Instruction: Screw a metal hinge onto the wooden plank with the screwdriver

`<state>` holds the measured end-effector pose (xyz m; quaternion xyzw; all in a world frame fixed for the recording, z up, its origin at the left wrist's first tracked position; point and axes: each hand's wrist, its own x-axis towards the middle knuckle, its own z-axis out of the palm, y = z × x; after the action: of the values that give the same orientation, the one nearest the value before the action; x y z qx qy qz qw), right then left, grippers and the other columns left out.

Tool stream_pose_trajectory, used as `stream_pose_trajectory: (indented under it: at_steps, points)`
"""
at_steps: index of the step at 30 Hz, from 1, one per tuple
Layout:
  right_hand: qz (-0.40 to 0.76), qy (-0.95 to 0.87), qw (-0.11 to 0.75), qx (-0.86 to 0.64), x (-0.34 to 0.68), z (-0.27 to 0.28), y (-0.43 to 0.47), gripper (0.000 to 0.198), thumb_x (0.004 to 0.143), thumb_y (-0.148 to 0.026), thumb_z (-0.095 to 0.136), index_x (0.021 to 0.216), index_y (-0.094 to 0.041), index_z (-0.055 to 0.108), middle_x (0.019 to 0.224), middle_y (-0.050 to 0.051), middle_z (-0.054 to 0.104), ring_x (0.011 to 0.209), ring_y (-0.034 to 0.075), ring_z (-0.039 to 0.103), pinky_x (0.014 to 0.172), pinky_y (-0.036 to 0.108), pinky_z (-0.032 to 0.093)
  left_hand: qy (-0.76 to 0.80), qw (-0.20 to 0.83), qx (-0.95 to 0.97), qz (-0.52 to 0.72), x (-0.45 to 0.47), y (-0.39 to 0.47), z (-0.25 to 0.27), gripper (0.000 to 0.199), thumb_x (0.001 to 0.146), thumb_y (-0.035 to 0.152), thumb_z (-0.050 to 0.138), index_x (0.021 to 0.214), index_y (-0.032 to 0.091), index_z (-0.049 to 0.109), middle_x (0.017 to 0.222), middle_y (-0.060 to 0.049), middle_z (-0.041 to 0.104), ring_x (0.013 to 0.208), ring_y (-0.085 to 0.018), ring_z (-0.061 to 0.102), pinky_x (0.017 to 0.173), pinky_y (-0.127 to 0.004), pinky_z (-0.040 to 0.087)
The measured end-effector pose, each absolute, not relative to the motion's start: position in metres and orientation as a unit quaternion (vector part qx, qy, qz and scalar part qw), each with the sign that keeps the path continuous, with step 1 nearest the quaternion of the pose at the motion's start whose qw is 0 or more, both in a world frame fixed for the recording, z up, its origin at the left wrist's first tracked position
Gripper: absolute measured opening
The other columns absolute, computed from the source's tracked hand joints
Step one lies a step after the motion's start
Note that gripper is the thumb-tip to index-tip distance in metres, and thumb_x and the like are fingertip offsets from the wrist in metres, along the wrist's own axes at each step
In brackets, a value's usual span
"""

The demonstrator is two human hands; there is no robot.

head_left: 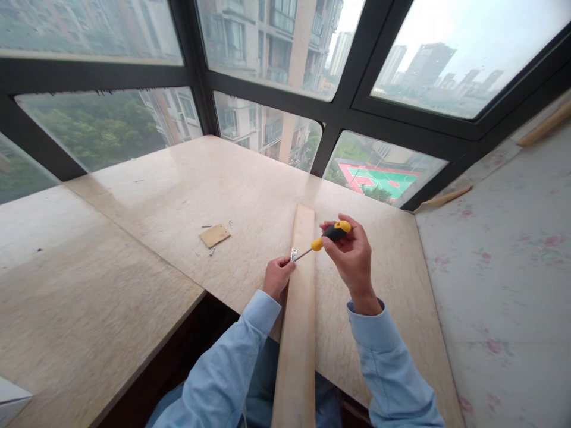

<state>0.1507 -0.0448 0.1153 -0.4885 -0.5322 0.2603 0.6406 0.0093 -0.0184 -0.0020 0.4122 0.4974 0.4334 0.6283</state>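
A long pale wooden board (297, 333) lies across the stone counter's front edge, its near end reaching toward my lap. At the board's left edge sits a small shiny metal bracket (293, 254). My left hand (279, 276) is closed with its fingertips at the bracket, pinching it against the board. My right hand (352, 252) grips a yellow-and-black screwdriver (335, 232) by its handle. The screwdriver slants down to the left, and its tip meets the bracket or lies right beside it. Whether a screw is under the tip is too small to tell.
On the counter (250, 178), left of the board, lies a small wooden plate (215, 236) with several screws around it, one being a screw (212, 251) in front. A white box corner (12, 399) shows at lower left. Windows stand behind; a papered wall (499, 285) rises right.
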Motion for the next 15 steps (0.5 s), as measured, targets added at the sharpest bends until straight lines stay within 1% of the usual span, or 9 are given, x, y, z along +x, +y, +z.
stream_pose_trajectory:
  at_steps: [2,4,6,8,9,11,13,15]
  points:
    - [0.288,-0.559,0.633,-0.451,0.150,0.116,-0.045,0.050,0.084,-0.038,0.068,0.127,-0.025,0.049,0.127,0.010,0.060,0.125,0.025,0.056,0.107,0.049,0.046,0.498,0.629,0.412,0.431,0.009,-0.018,-0.002,0.030,0.064,0.028,0.067,0.087,0.012,0.077,0.075,-0.003,0.070,0.069,-0.018,0.060,0.062,-0.027,0.043]
    - [0.266,-0.580,0.616,-0.463,0.151,0.113,-0.045,0.047,0.085,-0.039,0.065,0.127,-0.025,0.050,0.133,0.011,0.056,0.130,0.025,0.051,0.111,0.049,0.041,0.499,0.628,0.413,0.431,0.009,-0.018,-0.002,0.030,0.064,0.028,0.067,0.087,0.012,0.077,0.074,-0.003,0.070,0.069,-0.018,0.060,0.062,-0.027,0.043]
    - [0.210,-0.575,0.608,-0.506,0.152,0.109,-0.043,0.047,0.084,-0.042,0.068,0.124,-0.024,0.053,0.129,0.010,0.056,0.123,0.024,0.055,0.109,0.049,0.043,0.500,0.624,0.415,0.433,0.009,-0.018,-0.002,0.029,0.063,0.028,0.067,0.086,0.012,0.077,0.074,-0.004,0.070,0.069,-0.018,0.060,0.062,-0.027,0.043]
    - [0.159,-0.546,0.618,-0.543,0.153,0.104,-0.041,0.048,0.078,-0.042,0.075,0.117,-0.023,0.055,0.120,0.009,0.058,0.110,0.022,0.060,0.102,0.046,0.048,0.501,0.620,0.417,0.437,0.009,-0.018,-0.002,0.028,0.063,0.028,0.068,0.084,0.012,0.077,0.073,-0.004,0.070,0.070,-0.019,0.061,0.061,-0.027,0.043]
    - [0.148,-0.529,0.630,-0.549,0.152,0.103,-0.040,0.050,0.074,-0.041,0.079,0.114,-0.022,0.055,0.116,0.008,0.059,0.104,0.021,0.062,0.099,0.045,0.051,0.501,0.618,0.418,0.439,0.009,-0.018,-0.002,0.028,0.063,0.029,0.068,0.083,0.012,0.077,0.073,-0.004,0.069,0.070,-0.019,0.061,0.061,-0.026,0.043]
    - [0.170,-0.505,0.658,-0.532,0.150,0.104,-0.039,0.054,0.070,-0.039,0.083,0.112,-0.023,0.053,0.109,0.006,0.063,0.097,0.021,0.065,0.093,0.043,0.055,0.502,0.614,0.422,0.439,0.009,-0.018,-0.003,0.027,0.063,0.029,0.068,0.082,0.012,0.077,0.072,-0.004,0.069,0.070,-0.019,0.060,0.061,-0.026,0.043]
    - [0.224,-0.498,0.677,-0.493,0.148,0.108,-0.040,0.053,0.072,-0.036,0.082,0.113,-0.025,0.049,0.108,0.006,0.066,0.099,0.022,0.068,0.091,0.045,0.057,0.506,0.609,0.428,0.436,0.009,-0.018,-0.004,0.027,0.064,0.029,0.067,0.082,0.012,0.077,0.071,-0.004,0.068,0.069,-0.018,0.059,0.062,-0.026,0.042]
    - [0.268,-0.510,0.677,-0.458,0.146,0.112,-0.041,0.045,0.080,-0.035,0.075,0.115,-0.026,0.048,0.116,0.008,0.067,0.110,0.024,0.066,0.096,0.049,0.054,0.507,0.606,0.432,0.435,0.009,-0.018,-0.004,0.028,0.064,0.029,0.066,0.083,0.012,0.077,0.072,-0.003,0.068,0.069,-0.018,0.059,0.063,-0.027,0.042]
